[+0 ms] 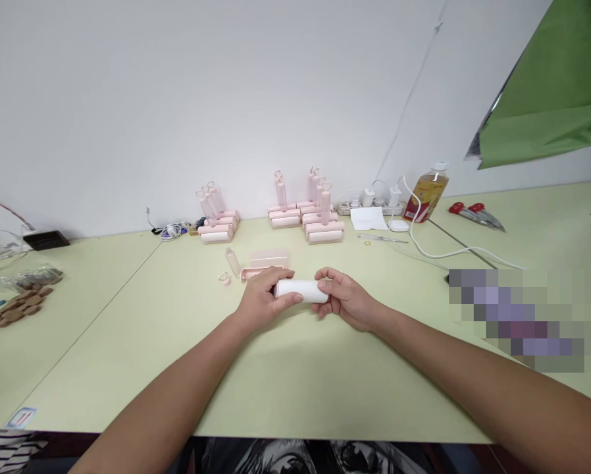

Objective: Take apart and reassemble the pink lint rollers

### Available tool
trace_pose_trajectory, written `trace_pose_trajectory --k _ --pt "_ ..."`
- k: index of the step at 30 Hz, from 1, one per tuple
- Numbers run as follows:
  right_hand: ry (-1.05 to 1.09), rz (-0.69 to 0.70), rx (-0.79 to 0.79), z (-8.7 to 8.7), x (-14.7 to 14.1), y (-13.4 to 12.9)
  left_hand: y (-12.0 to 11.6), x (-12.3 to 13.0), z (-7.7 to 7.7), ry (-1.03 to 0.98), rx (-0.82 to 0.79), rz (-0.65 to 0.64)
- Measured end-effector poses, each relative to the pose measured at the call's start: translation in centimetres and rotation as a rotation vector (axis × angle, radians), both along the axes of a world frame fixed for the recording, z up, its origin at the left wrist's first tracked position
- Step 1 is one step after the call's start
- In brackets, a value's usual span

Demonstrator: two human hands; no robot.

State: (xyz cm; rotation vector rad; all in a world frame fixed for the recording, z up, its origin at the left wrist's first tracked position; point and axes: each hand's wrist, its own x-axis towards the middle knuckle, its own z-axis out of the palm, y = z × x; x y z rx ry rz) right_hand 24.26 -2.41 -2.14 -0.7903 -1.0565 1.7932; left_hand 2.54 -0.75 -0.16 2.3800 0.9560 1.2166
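Note:
A white lint roller refill [303, 290] lies level between my two hands, just above the table. My left hand [264, 293] is closed around its left end, thumb along the front. At the right end, my right hand [342, 296] grips it with curled fingers. Just behind my left hand lies a pink roller housing [256, 271], partly hidden by the fingers. A clear pinkish cover [270, 257] sits behind that. To the left are a clear tube handle [232, 262] and a small pink cap with a loop [224, 278].
Several assembled pink lint rollers [324, 230] stand along the wall, with another group [218, 227] further left. A power strip [345, 209], a drink bottle [428, 192], and red-handled tools [477, 214] are at the back right. Brown pieces [22, 306] lie far left.

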Motion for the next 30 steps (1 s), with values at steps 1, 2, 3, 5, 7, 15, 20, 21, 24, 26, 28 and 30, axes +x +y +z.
trace_pose_trajectory --k 1,2,3,5,7,15,20,21,24,26,28,30 --pt "0.000 -0.014 0.004 0.0 -0.1 0.0 0.0 0.0 -0.1 0.003 0.003 0.003" --pt "0.003 -0.035 0.005 0.0 -0.1 0.0 0.0 0.0 -0.1 0.002 0.001 0.010" --pt "0.009 -0.063 0.002 0.0 -0.2 0.0 0.0 0.0 -0.2 -0.002 -0.008 0.023" --pt "0.026 -0.127 -0.015 0.1 -0.2 0.1 0.0 0.0 -0.4 -0.029 -0.036 0.063" --pt "0.045 -0.198 -0.034 0.2 -0.2 0.2 0.1 0.1 -0.5 -0.078 -0.065 0.130" --pt "0.072 -0.216 -0.067 0.4 -0.1 0.4 -0.1 0.4 -0.3 -0.165 -0.135 0.211" --pt "0.035 -0.019 -0.059 0.4 0.0 -0.1 -0.2 0.6 -0.2 -0.051 -0.103 0.122" --pt "0.036 0.025 -0.054 0.5 0.0 -0.3 -0.2 0.7 -0.2 -0.050 -0.111 0.141" --pt "0.067 0.109 -0.029 0.7 -0.1 -1.0 -0.2 0.8 -0.4 -0.010 -0.199 0.163" --pt "0.099 0.138 -0.002 0.8 -0.1 -1.4 -0.2 1.0 -0.7 0.012 -0.287 0.145" --pt "0.120 0.175 0.021 0.8 0.1 -1.6 -0.3 1.2 -0.9 0.009 -0.361 0.110" --pt "0.138 0.220 0.034 0.8 0.3 -1.6 -0.3 1.2 -1.0 -0.017 -0.407 0.086"
